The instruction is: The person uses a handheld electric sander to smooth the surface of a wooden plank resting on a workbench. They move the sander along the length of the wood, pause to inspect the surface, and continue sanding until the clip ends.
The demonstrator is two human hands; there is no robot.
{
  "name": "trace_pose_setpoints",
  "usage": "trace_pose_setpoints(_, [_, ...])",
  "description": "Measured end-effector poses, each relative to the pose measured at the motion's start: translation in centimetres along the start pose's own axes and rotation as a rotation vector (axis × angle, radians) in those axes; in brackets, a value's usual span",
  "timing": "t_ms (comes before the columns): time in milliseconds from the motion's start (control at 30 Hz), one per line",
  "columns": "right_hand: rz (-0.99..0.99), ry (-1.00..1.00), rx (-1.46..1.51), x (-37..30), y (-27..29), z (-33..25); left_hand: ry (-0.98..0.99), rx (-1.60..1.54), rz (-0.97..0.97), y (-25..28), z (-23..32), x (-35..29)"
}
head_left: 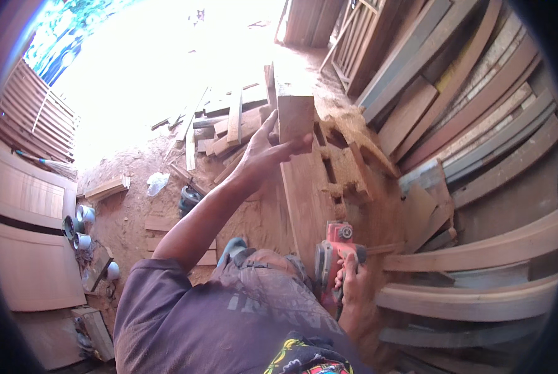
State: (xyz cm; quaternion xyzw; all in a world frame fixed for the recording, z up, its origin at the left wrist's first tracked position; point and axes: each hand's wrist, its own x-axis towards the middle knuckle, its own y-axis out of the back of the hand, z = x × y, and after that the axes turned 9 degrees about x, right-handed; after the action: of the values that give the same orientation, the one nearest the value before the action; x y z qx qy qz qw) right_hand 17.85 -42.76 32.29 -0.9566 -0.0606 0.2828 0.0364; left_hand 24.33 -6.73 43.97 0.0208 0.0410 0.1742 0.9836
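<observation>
My left arm reaches forward, and my left hand (pixel 263 153) is at a squared block of wood (pixel 296 112). One finger points up along the block's left side while others stretch across its near face; whether they press on it I cannot tell. Below the block a long brown plank (pixel 305 202) runs back toward my body. Down by my right side, my right hand (pixel 350 274) is wrapped round the handle of a red electric planer (pixel 336 242). The planer sits beside the plank's near end; its underside is hidden.
Curved and straight boards (pixel 472 249) are stacked along the right. Offcuts (pixel 235 124) lie on the sandy floor ahead to the left. Sawdust-covered timber with slots (pixel 338 162) is right of the plank. Panelled doors (pixel 29 262) and small pots (pixel 82 240) stand at the left.
</observation>
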Motion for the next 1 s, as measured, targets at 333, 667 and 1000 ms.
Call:
trace_pose_setpoints(333, [-0.004, 0.036, -0.011, -3.7, -0.7, -2.2, 0.206, 0.434, -0.057, -8.5, -25.0, -5.1])
trace_pose_setpoints(667, [-0.156, -0.133, -0.219, -0.7, -6.7, -6.1, 0.199, 0.685, -0.250, -5.6, -29.8, -5.8])
trace_pose_setpoints(1000, [-0.286, 0.027, -0.345, 14.1, -18.3, -10.9, 0.617, 0.331, 0.374, 9.1, -37.4, -14.4])
